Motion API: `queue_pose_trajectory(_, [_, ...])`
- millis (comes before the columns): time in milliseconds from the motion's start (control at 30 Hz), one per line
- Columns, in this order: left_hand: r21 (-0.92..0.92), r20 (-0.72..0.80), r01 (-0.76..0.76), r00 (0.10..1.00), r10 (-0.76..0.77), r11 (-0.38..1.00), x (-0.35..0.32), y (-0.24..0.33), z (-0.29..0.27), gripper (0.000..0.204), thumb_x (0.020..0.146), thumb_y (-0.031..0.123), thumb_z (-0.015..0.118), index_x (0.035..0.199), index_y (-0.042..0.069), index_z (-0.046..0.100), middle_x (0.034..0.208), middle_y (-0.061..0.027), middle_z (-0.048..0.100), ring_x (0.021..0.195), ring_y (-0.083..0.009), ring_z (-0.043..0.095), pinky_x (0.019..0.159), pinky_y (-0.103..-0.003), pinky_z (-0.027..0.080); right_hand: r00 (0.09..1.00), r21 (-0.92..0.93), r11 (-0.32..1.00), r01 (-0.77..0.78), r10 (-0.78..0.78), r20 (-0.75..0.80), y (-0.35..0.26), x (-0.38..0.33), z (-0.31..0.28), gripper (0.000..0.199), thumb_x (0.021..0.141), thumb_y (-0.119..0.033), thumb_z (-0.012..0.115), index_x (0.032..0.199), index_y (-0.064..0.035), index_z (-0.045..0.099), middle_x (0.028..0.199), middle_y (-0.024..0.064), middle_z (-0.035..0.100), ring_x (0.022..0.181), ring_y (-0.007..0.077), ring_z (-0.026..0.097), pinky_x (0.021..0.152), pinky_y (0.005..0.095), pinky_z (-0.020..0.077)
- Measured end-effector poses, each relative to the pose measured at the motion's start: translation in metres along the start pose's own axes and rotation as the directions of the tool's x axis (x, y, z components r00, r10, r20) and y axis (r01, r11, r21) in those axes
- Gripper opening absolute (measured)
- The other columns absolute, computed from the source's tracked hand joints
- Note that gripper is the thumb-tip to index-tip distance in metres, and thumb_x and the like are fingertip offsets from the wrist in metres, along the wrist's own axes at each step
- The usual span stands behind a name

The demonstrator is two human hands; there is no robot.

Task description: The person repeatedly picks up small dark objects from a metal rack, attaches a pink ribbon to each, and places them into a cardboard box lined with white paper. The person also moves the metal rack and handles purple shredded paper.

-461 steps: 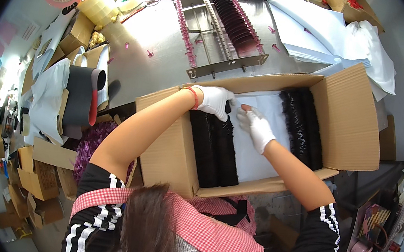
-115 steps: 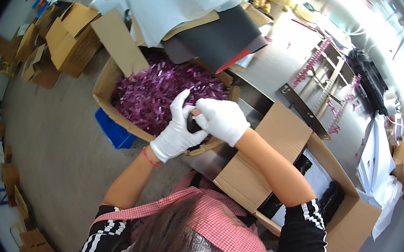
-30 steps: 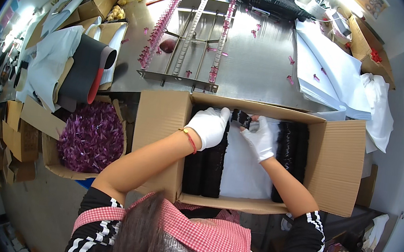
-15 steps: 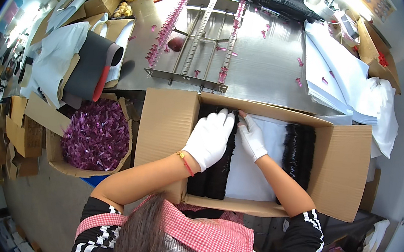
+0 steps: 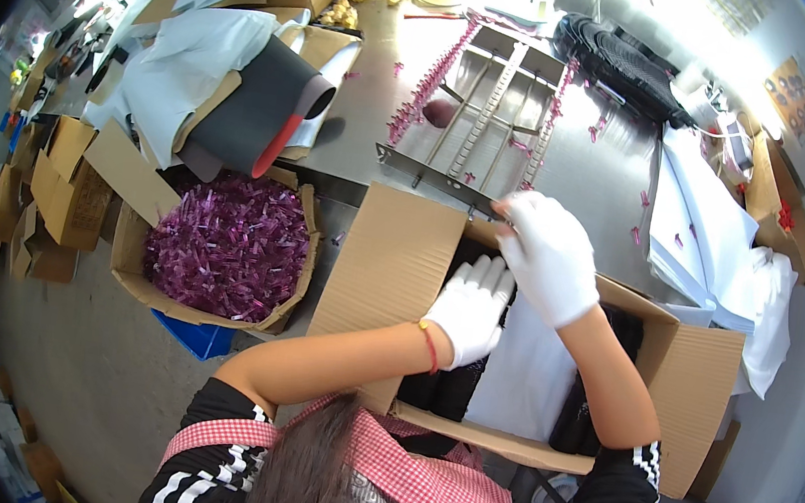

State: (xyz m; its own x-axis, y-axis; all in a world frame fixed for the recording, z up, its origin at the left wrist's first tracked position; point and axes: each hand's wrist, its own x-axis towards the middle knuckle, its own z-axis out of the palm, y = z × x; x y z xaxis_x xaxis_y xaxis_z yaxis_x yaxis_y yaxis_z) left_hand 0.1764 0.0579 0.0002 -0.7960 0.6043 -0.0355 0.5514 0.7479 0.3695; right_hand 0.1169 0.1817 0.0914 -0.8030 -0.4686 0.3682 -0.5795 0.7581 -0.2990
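A large open cardboard box (image 5: 389, 280) stands in front of me, holding upright rows of black pieces (image 5: 450, 393) and a white sheet (image 5: 528, 378). My left hand (image 5: 471, 305), in a white glove, lies flat with fingers spread on the black rows at the box's left side. My right hand (image 5: 548, 254), also gloved, is raised over the box's far rim. Its fingertips curl at the near edge of a metal rack (image 5: 479, 120) lined with pink pieces. Whether it holds anything is hidden by the back of the hand.
A smaller cardboard box of purple pieces (image 5: 227, 245) sits to the left. A dark roll with a red rim (image 5: 258, 118) lies beyond it. White sheets (image 5: 697, 227) are stacked at the right, and black pieces (image 5: 626, 68) lie at the far side of the metal table. Cardboard boxes (image 5: 68, 190) litter the floor at left.
My right hand has lifted out of the box to its far rim by the metal rack. My left hand stays flat on the black rows.
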Motion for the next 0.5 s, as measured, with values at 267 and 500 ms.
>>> queue_pose_trajectory(267, [-0.182, -0.302, -0.077, 0.953, 0.019, 0.980, -0.053, -0.033, -0.062, 0.056, 0.082, 0.027, 0.067, 0.129, 0.001, 0.054, 0.135, -0.0197, 0.053, 0.131, -0.0413, 0.042, 0.109, -0.048, 0.033, 0.946, -0.169, 0.977, 0.132, -0.073, 0.314, 0.033, 0.090, 0.089, 0.023, 0.086, -0.033, 0.067, 0.091, -0.0107, 0.070, 0.097, 0.0115, 0.064, 0.087, 0.0312, 0.068, 0.072, 0.0440, 0.0552])
queue_pose_trajectory(500, [-0.420, -0.487, 0.132, 0.802, -0.346, 0.898, -0.053, -0.099, -0.043, 0.077, 0.082, 0.020, 0.071, 0.144, -0.004, 0.032, 0.145, -0.0282, 0.040, 0.136, -0.0441, 0.037, 0.115, -0.048, 0.030, 0.998, -0.279, 0.959, 0.050, -0.059, -0.022, 0.020, 0.109, 0.004, 0.024, 0.089, -0.029, 0.066, 0.082, -0.0067, 0.064, 0.084, 0.0109, 0.064, 0.075, 0.0314, 0.066, 0.065, 0.0419, 0.0525])
